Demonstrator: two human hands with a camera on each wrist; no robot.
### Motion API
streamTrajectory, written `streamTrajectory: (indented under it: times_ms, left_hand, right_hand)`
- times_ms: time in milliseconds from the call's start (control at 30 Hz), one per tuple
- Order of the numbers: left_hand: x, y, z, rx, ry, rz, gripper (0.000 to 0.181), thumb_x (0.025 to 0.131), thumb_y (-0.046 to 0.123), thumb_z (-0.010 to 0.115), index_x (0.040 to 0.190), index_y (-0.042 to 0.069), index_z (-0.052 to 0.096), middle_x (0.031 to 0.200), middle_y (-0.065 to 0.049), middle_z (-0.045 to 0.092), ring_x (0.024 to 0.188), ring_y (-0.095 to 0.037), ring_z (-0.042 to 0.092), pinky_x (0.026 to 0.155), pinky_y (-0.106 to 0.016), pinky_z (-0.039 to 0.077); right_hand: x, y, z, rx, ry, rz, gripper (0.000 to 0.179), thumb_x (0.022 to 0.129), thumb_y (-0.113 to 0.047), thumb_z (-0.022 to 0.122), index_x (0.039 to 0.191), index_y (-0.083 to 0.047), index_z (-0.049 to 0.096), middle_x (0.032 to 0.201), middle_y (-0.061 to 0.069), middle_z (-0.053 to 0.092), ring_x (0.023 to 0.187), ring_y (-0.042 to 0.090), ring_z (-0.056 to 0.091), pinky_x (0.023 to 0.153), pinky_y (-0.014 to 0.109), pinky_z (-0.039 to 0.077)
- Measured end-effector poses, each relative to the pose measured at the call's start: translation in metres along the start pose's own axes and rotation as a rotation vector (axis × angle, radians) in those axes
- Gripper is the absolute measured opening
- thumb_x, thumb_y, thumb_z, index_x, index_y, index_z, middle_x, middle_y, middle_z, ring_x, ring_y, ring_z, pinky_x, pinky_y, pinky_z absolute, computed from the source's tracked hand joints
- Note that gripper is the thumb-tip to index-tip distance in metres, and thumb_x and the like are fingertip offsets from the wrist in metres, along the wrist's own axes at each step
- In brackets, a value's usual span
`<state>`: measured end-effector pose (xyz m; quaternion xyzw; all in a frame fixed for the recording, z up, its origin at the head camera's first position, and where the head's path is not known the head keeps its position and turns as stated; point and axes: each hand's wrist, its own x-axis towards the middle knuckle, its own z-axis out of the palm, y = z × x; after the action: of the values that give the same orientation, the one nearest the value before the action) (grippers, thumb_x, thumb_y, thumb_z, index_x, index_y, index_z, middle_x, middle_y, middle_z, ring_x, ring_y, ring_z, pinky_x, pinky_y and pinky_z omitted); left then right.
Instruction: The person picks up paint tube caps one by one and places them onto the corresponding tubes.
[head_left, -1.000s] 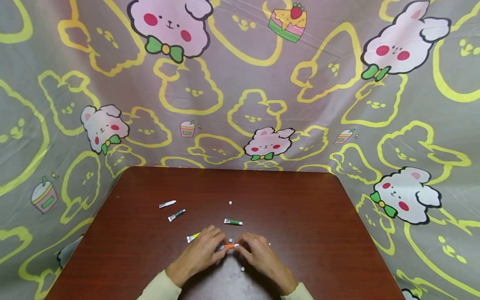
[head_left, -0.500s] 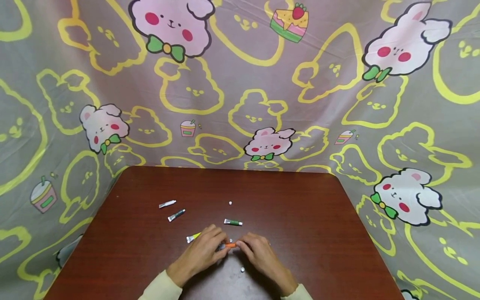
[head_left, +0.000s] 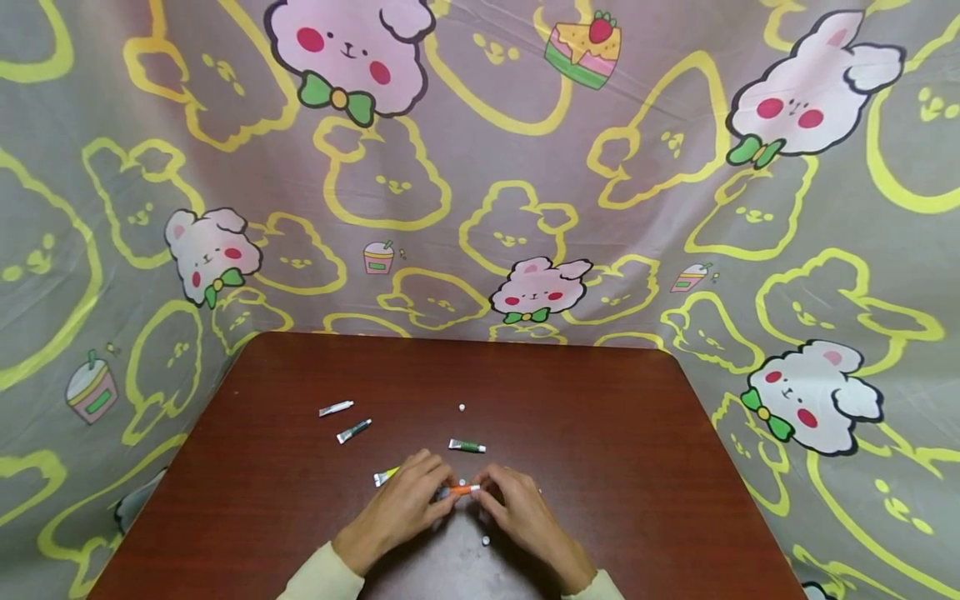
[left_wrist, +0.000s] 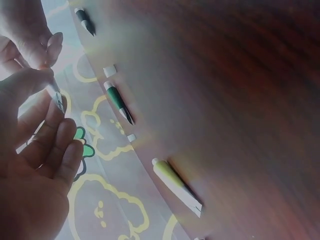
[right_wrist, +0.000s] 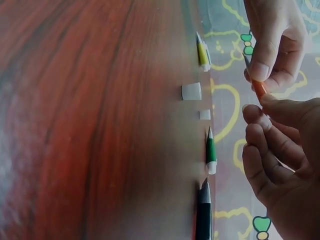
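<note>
In the head view my left hand (head_left: 411, 497) grips the body of a small orange paint tube (head_left: 460, 491) above the table. The fingertips of my right hand (head_left: 519, 502) pinch the white end of that tube, opposite the left fingers. Both hands meet at the tube in the right wrist view, where its orange body (right_wrist: 259, 89) shows between them. A loose white cap (head_left: 462, 482) lies just beyond the tube, and another cap (head_left: 486, 541) lies nearer me. Partly behind my left hand is a yellow paint tube (head_left: 385, 477).
On the brown table (head_left: 600, 417) lie a green paint tube (head_left: 467, 447), a dark green tube (head_left: 354, 431), a white tube (head_left: 336, 408) and a far white cap (head_left: 461, 407). A black tube (right_wrist: 203, 215) shows in the right wrist view. Patterned cloth (head_left: 420, 192) surrounds the table.
Half a second ago my right fingertips covered the tube's white end; now it shows again between them, as it did a second ago. The left hand has kept its grip in place.
</note>
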<state>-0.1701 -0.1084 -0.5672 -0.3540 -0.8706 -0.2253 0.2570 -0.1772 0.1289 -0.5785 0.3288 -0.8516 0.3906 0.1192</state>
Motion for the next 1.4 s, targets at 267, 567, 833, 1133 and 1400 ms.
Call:
streamTrajectory:
  times_ms: [267,567,833,1133,1400]
  left_hand:
    - [0.001,0.0004,0.0029,-0.002,0.018,0.003,0.025,0.082,0.02,0.095,0.094,0.016,0.073,0.088,0.008,0.067,0.084,-0.009,0.056,0.077,-0.028,0.05]
    - [0.0015,0.0004,0.0035,0.007,0.02,-0.021,0.025,0.081,0.02,0.095,0.095,0.016,0.074,0.089,0.008,0.067,0.084,-0.008,0.056,0.076,-0.028,0.05]
    - [0.0012,0.0007,0.0029,0.002,0.014,-0.017,0.026,0.081,0.021,0.094,0.095,0.016,0.073,0.089,0.008,0.066,0.084,-0.008,0.055,0.076,-0.027,0.049]
    - [0.0023,0.0003,0.001,-0.014,0.027,0.0,0.026,0.081,0.019,0.095,0.096,0.016,0.073,0.091,0.008,0.068,0.085,-0.008,0.056,0.077,-0.028,0.05]
    - [0.0037,-0.001,-0.0009,-0.027,0.056,0.006,0.026,0.08,0.017,0.095,0.094,0.016,0.073,0.091,0.007,0.068,0.083,-0.009,0.056,0.076,-0.029,0.05]
  right_hand:
    - [-0.0008,0.0024,0.0003,-0.048,0.008,0.01,0.009,0.103,-0.019,0.074,0.094,-0.016,0.075,0.085,-0.009,0.073,0.078,-0.004,0.061,0.069,0.021,0.054]
    - [0.0003,0.0006,-0.0008,0.047,-0.024,0.062,0.009,0.1,-0.015,0.078,0.107,-0.011,0.075,0.086,-0.004,0.076,0.077,-0.004,0.061,0.068,0.023,0.056]
    - [-0.0013,0.0007,-0.0021,0.016,-0.005,0.031,0.007,0.098,-0.013,0.08,0.101,-0.013,0.074,0.088,-0.005,0.076,0.079,-0.003,0.061,0.068,0.022,0.055]
    - [-0.0014,0.0018,-0.0012,-0.007,0.009,-0.001,0.007,0.101,-0.015,0.076,0.106,-0.01,0.077,0.087,-0.005,0.076,0.077,-0.004,0.06,0.067,0.019,0.052]
    - [-0.0013,0.0035,-0.0008,0.04,0.006,-0.03,0.022,0.094,-0.004,0.082,0.112,-0.009,0.069,0.087,-0.003,0.077,0.074,-0.001,0.064,0.063,0.026,0.057]
